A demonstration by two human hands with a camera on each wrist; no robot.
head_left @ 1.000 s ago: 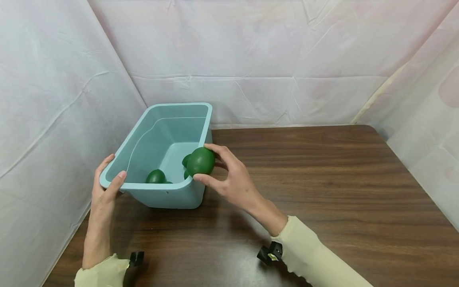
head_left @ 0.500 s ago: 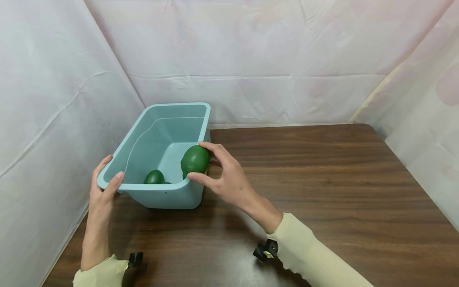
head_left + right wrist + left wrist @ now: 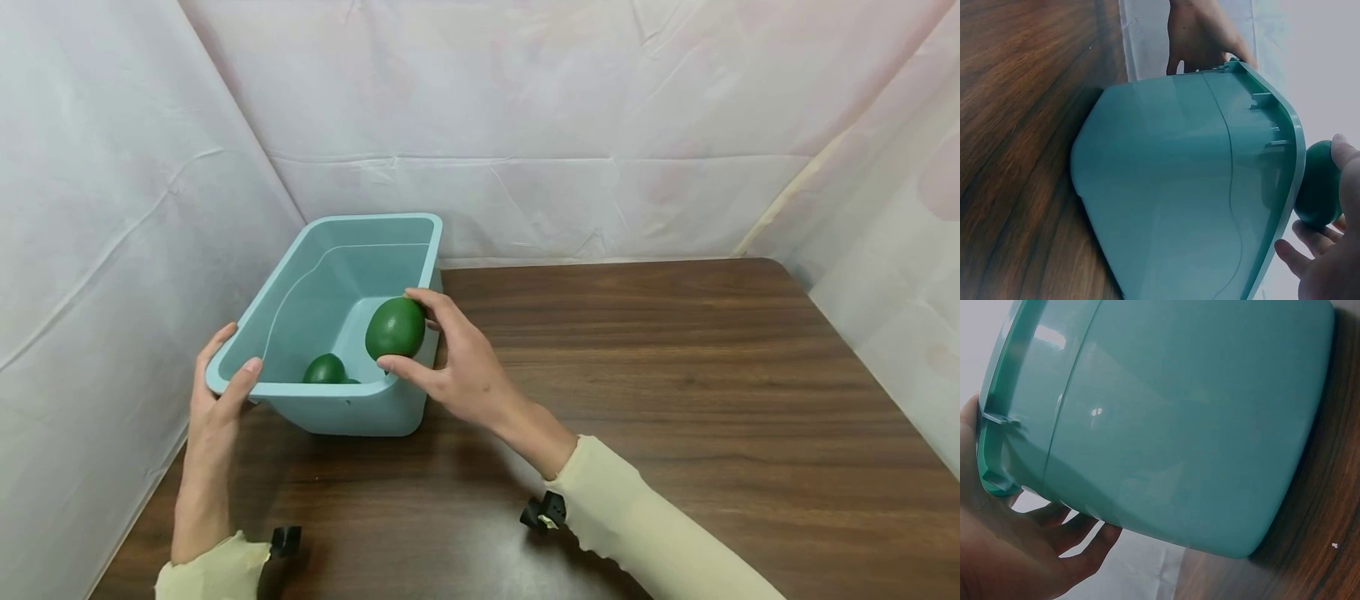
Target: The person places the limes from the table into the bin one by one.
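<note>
The right hand [image 3: 457,367] grips a smooth dark green egg-shaped fruit [image 3: 395,327] over the unlabelled teal plastic bin [image 3: 360,408]; the left hand [image 3: 217,392] clasps its rim.

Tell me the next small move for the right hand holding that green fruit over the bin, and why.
Probably lower it a little and let go. The right hand holds the green fruit just inside the rim of the teal bin, above the bin floor where another green fruit lies. The left hand grips the bin's near corner, steadying it.
</note>
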